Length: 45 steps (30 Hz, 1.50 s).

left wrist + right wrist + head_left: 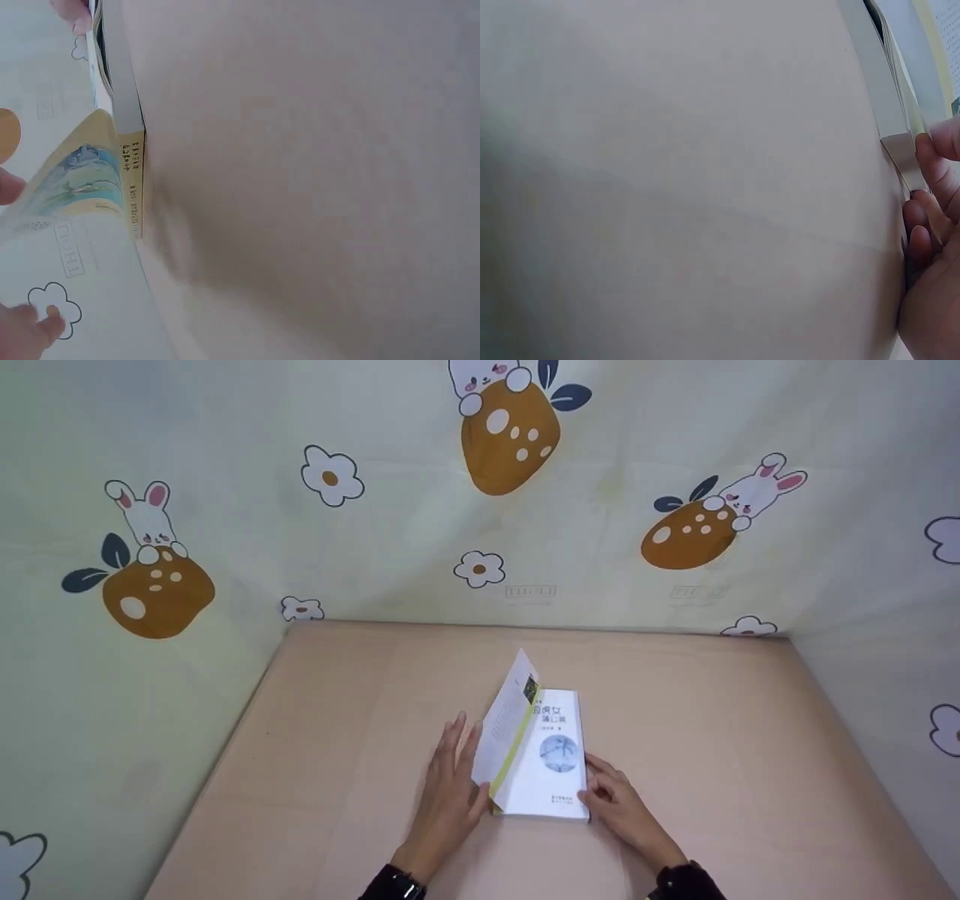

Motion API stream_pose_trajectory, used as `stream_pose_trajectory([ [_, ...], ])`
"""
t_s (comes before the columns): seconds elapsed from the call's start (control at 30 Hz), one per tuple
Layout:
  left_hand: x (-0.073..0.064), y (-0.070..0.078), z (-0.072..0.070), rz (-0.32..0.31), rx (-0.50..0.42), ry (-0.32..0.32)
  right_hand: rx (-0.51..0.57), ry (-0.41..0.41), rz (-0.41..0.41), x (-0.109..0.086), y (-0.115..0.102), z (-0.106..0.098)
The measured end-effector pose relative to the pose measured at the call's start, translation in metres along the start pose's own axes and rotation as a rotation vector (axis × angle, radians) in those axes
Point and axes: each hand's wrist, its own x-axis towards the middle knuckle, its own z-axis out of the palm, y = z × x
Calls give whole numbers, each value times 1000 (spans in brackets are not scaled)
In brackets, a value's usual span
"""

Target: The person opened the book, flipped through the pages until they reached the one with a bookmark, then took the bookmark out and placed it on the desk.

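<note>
A paperback book (551,787) lies on the table with its front cover (499,735) raised at a slant to the left. The white title page shows dark characters and a round blue picture. My left hand (448,802) is at the cover's outer side, fingers extended along it and thumb near its lower edge. In the left wrist view the cover's painted outside (86,180) curves up from the yellowish spine (132,184). My right hand (626,814) holds the book's right edge near the lower corner. Its thumb and curled fingers (939,176) pinch that edge in the right wrist view.
The table (360,720) has a plain tan covering. Behind it and at both sides hangs a pale cloth (405,510) printed with rabbits, brown strawberries and flowers. Dark shiny sleeve cuffs (394,883) show at both wrists.
</note>
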Motion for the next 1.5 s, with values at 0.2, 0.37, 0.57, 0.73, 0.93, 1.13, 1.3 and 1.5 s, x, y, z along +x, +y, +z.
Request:
stream_pose_trajectory([
  [0.2, 7, 3, -2, 78, 238, -164, -27, 15, -1, 0, 1, 0],
  [0.37, 16, 6, 5, 163, 201, -346, -53, 26, 3, 0, 0, 1],
  [0.57, 24, 8, 12, 171, 219, -529, -67, 28, 19, 0, 1, 3],
  [0.73, 25, 12, 13, 40, 147, -605, -58, 26, 12, -1, 0, 3],
  [0.93, 29, 19, 19, -75, 26, -559, -63, 33, 6, 0, 0, 2],
  [1.13, 32, 31, 30, -47, 209, -536, -61, 35, 14, 2, 2, 2],
  [1.3, 34, 42, 37, -50, 405, -554, -45, 20, 7, 2, 1, 2],
  [1.5, 34, 48, 42, -66, 469, -560, -22, -18, 17, 0, 0, -4],
])
